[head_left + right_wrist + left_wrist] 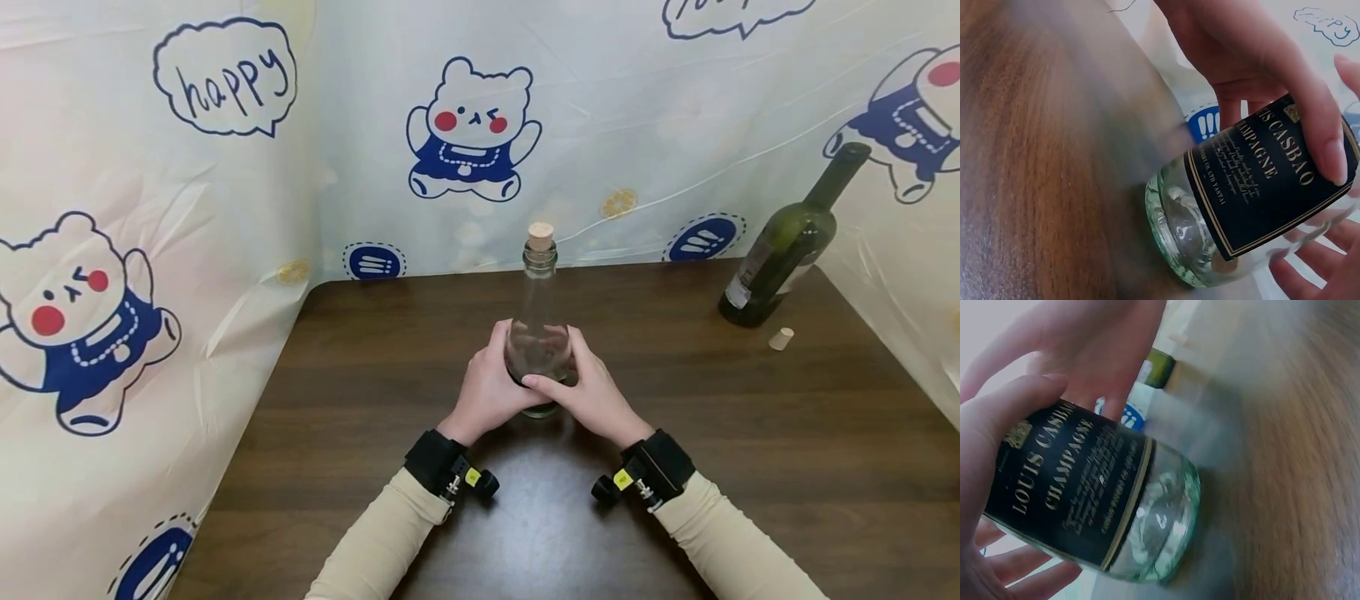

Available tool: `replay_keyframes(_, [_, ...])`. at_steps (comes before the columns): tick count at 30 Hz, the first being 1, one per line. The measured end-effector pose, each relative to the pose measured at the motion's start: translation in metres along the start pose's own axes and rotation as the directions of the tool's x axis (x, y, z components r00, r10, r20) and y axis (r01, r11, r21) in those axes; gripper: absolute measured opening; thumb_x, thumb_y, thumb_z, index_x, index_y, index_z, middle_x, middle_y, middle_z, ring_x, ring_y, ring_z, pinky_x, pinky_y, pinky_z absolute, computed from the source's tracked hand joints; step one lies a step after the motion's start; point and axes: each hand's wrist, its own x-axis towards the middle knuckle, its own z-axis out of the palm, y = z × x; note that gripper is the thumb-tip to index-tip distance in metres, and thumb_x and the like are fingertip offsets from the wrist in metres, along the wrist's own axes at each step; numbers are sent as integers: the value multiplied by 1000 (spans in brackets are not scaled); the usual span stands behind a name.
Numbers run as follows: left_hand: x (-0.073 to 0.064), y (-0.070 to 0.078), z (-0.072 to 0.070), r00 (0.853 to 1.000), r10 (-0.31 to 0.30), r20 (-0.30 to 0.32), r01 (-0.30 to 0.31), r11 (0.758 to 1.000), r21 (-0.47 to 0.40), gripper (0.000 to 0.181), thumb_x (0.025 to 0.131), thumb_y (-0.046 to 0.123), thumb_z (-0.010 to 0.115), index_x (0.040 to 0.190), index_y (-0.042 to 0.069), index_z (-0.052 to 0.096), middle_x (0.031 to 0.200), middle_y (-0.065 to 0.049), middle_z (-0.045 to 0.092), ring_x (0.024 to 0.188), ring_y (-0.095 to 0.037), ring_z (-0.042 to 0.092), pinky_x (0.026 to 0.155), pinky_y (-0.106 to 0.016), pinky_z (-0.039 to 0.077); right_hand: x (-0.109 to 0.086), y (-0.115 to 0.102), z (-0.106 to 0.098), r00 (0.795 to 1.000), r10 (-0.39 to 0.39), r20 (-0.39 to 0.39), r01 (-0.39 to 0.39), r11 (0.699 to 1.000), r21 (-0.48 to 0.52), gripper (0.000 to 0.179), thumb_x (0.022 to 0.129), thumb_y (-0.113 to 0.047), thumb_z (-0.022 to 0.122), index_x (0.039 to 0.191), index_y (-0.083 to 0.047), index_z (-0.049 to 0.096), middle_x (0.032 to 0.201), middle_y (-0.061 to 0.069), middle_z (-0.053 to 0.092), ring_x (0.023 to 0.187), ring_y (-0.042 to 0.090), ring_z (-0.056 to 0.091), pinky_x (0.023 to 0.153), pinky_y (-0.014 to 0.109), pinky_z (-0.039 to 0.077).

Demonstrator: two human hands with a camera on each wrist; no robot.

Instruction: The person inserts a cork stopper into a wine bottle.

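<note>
A clear glass bottle (pixel 538 304) stands upright near the middle of the table, between both hands. A cork (pixel 541 237) sits in its mouth, with the top part sticking out. My left hand (pixel 489 387) grips the lower body from the left, and my right hand (pixel 604 398) holds it from the right. The right thumb reaches across the front, close to the left hand. In both wrist views the bottle's black label (pixel 1079 487) reads "Champagne" in gold letters, and the greenish glass base (pixel 1175 228) shows below it, close to the wood.
At the back right a dark green wine bottle (pixel 787 246) stands on the brown wooden table (pixel 360 483). A loose cork (pixel 781 338) lies in front of it. Printed cloth (pixel 585 108) with cartoon bears hangs along the back and sides of the table.
</note>
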Motion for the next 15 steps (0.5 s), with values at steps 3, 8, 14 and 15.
replay_keyframes(3, [1, -4, -6, 998, -6, -58, 7, 1000, 13, 90, 69, 48, 88, 143, 20, 46, 120, -1, 72, 102, -16, 68, 82, -41, 57, 0, 0, 1, 1000, -8, 26, 9, 1000, -28, 75, 91, -46, 73, 153, -22, 38, 146, 5, 56, 131, 23, 56, 107, 54, 47])
replay_keyframes(8, [8, -16, -31, 977, -94, -190, 98, 995, 13, 96, 58, 58, 92, 137, 25, 48, 122, 4, 73, 103, -14, 69, 87, -43, 55, -3, 3, -13, 998, -16, 65, 19, 998, -57, 66, 93, -46, 69, 148, -15, 50, 148, 12, 57, 134, 29, 56, 109, 55, 45])
replay_keyframes(14, [15, -47, -77, 916, -197, -350, 187, 980, -62, 96, 57, 52, 95, 137, 25, 49, 127, 1, 72, 114, -13, 66, 97, -46, 52, -9, 8, -65, 995, 76, -69, -85, 985, -149, 68, 92, -53, 67, 145, -12, 54, 150, 12, 55, 140, 31, 48, 114, 60, 35])
replay_keyframes(15, [15, -53, -84, 903, -218, -369, 208, 976, -66, 96, 57, 52, 95, 137, 24, 49, 127, 0, 71, 115, -14, 66, 97, -47, 52, -9, 8, -76, 991, 81, -105, -98, 982, -162, 69, 93, -53, 67, 145, -11, 54, 150, 14, 55, 140, 33, 47, 114, 62, 35])
